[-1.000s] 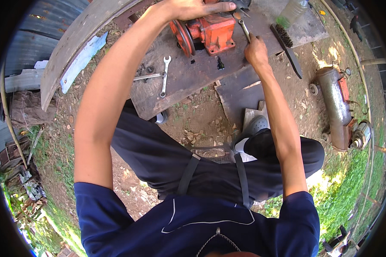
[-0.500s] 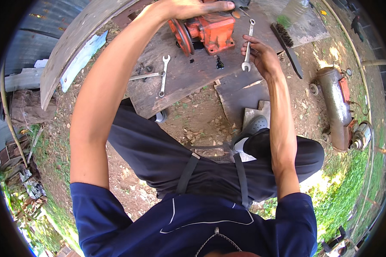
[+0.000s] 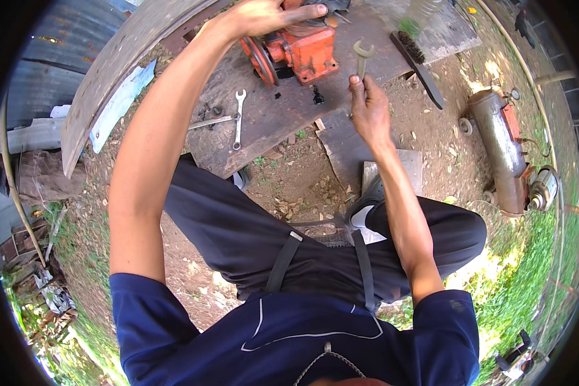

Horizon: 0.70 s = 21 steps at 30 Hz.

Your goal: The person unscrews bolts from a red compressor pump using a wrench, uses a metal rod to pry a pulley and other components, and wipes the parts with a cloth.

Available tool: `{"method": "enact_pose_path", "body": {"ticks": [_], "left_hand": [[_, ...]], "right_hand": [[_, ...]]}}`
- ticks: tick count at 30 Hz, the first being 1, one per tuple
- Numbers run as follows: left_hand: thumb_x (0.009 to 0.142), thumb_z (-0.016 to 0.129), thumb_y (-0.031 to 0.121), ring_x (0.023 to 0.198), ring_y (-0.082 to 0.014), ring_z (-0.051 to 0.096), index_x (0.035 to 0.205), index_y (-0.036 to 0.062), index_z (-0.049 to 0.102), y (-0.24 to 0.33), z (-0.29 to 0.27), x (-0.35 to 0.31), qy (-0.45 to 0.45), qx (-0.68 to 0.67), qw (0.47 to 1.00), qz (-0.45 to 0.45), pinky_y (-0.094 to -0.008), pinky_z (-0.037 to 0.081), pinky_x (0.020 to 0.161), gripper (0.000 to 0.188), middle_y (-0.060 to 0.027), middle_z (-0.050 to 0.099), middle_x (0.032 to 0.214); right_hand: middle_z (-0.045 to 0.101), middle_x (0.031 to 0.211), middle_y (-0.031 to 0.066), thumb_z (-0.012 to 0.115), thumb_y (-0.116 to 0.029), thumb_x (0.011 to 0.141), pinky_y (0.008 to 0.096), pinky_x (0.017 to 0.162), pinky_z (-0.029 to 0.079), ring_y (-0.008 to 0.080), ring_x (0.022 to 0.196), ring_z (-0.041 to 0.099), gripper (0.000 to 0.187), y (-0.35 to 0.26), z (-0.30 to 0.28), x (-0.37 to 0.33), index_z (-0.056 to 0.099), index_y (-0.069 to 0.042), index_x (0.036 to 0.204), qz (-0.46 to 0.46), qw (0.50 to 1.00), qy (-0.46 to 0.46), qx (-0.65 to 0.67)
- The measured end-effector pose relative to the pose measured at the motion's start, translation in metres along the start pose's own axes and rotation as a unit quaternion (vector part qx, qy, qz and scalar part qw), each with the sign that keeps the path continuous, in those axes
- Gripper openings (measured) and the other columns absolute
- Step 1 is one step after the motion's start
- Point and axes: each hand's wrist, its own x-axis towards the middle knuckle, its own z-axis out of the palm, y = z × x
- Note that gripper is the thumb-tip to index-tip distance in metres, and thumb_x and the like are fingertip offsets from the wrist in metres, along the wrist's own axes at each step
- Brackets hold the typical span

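Note:
A red cast-metal machine with a pulley wheel (image 3: 312, 56) sits on the wooden board. My left hand (image 3: 264, 17) reaches over its top and grips it, one finger stretched to the right; the other fingers are partly cut off by the upper edge. To the right of the machine, my right hand (image 3: 370, 110) is closed around a combination wrench (image 3: 361, 61). The wrench's open jaw points up and away from me, and its lower end is hidden in the fist. Another combination wrench (image 3: 238, 121) lies on the board, touching a second metal tool (image 3: 211, 122).
A black-handled brush (image 3: 418, 67) lies at the board's right edge, near a clear plastic bottle (image 3: 424, 14). Beyond it on the ground stands a metal air tank (image 3: 498, 148) with small wheels. Dark stains mark the wooden board (image 3: 264, 138).
The wrench in my right hand has turned end for end: its open jaw pointed toward me before and now points away. My left hand stays on the machine. The view has shifted slightly.

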Motion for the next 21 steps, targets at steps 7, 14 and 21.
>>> {"method": "enact_pose_path", "body": {"ticks": [7, 14, 21], "left_hand": [[0.087, 0.064, 0.061, 0.148, -0.0446, 0.016, 0.154, 0.0187, 0.027, -0.007, 0.002, -0.002, 0.018, 0.0, 1.0, 0.008, -0.0491, 0.022, 0.12, 0.088, -0.0295, 0.013, 0.157], [0.086, 0.065, 0.062, 0.147, -0.0458, 0.016, 0.154, 0.019, 0.027, -0.004, 0.001, -0.003, 0.019, 0.016, 1.0, 0.004, -0.0498, 0.022, 0.12, 0.089, -0.0298, 0.012, 0.158], [0.086, 0.06, 0.067, 0.143, -0.0493, 0.025, 0.154, 0.0208, 0.027, -0.002, 0.001, -0.003, 0.038, 0.047, 0.998, 0.004, -0.0498, 0.028, 0.118, 0.088, -0.0316, 0.014, 0.157]], "right_hand": [[0.053, 0.078, 0.0013, 0.052, -0.023, 0.104, 0.0256, 0.047, 0.047, 0.0127, 0.056, 0.053, 0.036, -0.04, 0.027, -0.037, 0.047, -0.003, 0.134, 0.281, 0.861, -0.195, 0.376], [0.067, 0.079, 0.0168, 0.05, -0.023, 0.104, 0.0413, 0.065, 0.051, 0.0252, 0.072, 0.067, 0.029, -0.034, 0.042, -0.05, 0.061, 0.0, 0.117, 0.049, 0.997, -0.054, 0.021], [0.064, 0.078, 0.0239, 0.053, -0.014, 0.101, 0.0467, 0.066, 0.049, 0.0426, 0.073, 0.065, 0.023, -0.029, 0.056, -0.03, 0.061, 0.002, 0.114, -0.073, 0.996, 0.004, -0.044]]}}
